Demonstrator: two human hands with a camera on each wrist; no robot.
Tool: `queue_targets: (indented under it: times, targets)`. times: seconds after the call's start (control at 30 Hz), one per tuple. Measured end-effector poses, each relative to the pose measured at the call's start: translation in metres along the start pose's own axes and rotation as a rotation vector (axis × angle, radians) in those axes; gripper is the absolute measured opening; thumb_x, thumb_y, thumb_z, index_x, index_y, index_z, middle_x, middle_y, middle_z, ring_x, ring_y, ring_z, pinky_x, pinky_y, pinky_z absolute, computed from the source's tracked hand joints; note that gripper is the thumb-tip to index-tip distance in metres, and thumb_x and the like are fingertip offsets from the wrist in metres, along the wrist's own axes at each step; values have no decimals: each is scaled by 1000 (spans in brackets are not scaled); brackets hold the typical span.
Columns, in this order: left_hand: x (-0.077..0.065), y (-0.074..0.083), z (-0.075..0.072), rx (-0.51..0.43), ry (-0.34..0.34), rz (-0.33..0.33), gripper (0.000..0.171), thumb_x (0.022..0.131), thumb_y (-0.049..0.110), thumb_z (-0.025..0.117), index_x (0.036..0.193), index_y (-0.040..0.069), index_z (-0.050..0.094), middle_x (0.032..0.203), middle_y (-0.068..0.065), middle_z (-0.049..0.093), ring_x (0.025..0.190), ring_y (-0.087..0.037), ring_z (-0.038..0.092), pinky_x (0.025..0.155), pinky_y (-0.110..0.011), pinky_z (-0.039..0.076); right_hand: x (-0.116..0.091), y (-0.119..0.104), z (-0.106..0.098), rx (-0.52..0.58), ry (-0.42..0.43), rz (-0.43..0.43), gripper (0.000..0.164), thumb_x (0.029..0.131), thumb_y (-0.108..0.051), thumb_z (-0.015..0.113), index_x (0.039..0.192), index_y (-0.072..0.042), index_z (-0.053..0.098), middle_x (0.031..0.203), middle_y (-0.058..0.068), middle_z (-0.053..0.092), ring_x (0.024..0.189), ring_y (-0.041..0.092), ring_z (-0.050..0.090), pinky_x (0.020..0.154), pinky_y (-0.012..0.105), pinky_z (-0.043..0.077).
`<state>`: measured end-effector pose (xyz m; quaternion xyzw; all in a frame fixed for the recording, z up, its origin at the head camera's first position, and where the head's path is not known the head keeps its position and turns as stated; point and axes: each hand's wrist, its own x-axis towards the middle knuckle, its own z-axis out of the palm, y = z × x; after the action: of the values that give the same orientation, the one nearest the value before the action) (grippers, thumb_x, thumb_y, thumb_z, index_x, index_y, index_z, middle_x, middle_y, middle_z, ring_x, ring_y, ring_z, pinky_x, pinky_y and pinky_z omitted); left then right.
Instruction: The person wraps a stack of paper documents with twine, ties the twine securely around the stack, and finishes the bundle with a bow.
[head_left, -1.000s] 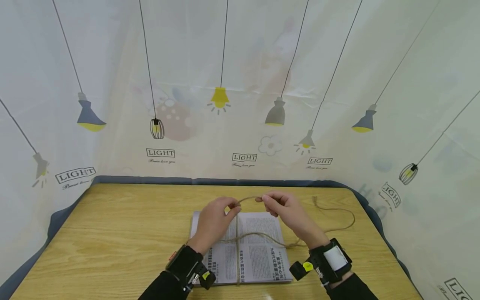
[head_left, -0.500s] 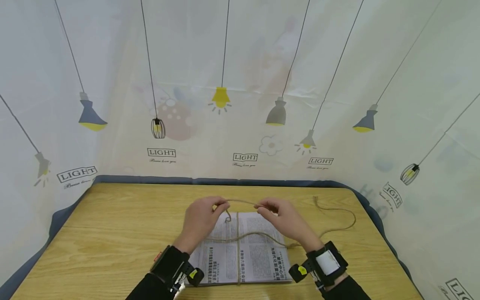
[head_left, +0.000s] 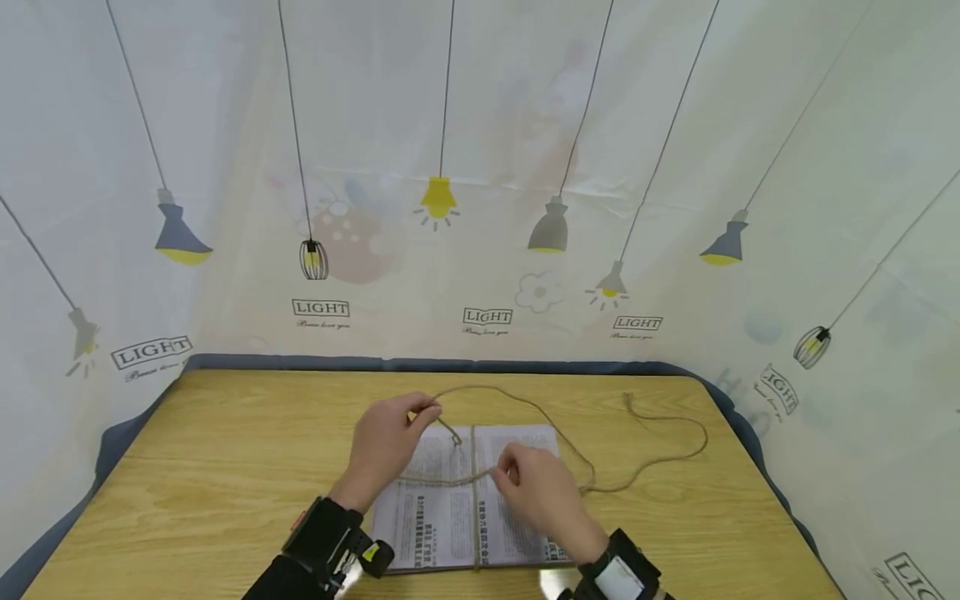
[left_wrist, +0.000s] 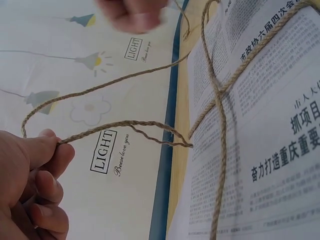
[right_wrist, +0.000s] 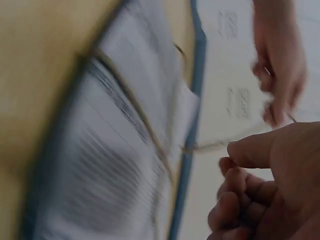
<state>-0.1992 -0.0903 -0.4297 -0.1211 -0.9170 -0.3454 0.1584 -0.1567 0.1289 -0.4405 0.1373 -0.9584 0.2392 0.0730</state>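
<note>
A stack of newspapers (head_left: 442,533) lies on the table with brown twine (head_left: 517,397) running lengthwise and crosswise over it. Above its far left part, my left hand (head_left: 390,442) pinches the twine between thumb and forefinger. From that pinch, a short length with a small knot (head_left: 457,440) hangs over the paper. A long loop arcs from the same fingers to the stack's right. My right hand (head_left: 543,492) is over the right half, fingers curled, fingertips at the crosswise strand. Blurred in both wrist views, it does not show whether it grips that strand.
A loose tail of twine curves across the wooden table (head_left: 225,467) to the right of the stack. Behind the table hangs a pale curtain (head_left: 405,283) printed with lamps. Both wrists wear black camera straps.
My right hand has let go of the stretched twine and come down toward me, onto the crosswise strand. The freed twine now arcs loosely. My left hand has shifted left, still pinching.
</note>
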Motion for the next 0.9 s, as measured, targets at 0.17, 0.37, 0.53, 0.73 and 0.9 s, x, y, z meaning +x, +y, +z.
queue_targets:
  times: [0.17,0.37,0.53,0.73,0.9]
  targets:
    - [-1,-1,-3,-14,2,-13,15,93,30,67,103,22,74,92,5,73,54,-5,45,52,-21,34,-23,-12,33,-12,-165,83,32,87,-36,70,63,-21,56,56,-12,48,48,4,41,45,23,32]
    - [-4,-2,-6,-21,18,-5,9,91,25,70,98,22,74,88,6,72,59,-2,50,55,-20,39,-32,-17,48,-71,-217,172,46,81,-41,74,48,-20,52,47,-10,44,44,9,39,42,28,31]
    - [-4,-4,-6,-29,-3,-24,8,90,24,71,97,22,73,88,6,71,63,-3,51,59,-20,41,-32,-14,52,-24,-203,197,47,80,-24,68,44,-22,39,43,-13,32,42,8,33,40,26,25]
    - [-5,-6,-12,-106,-75,-106,9,91,27,69,98,23,73,92,7,71,71,-7,55,66,-24,44,-33,-11,57,123,-169,238,28,70,-15,62,51,-21,42,47,-12,34,43,8,33,41,25,23]
    - [-6,-10,-14,-174,-109,-135,6,93,27,67,96,24,71,90,7,69,78,-8,58,73,-29,47,-31,-8,61,284,-168,239,10,76,-15,61,67,-16,59,58,-9,49,51,7,44,47,24,33]
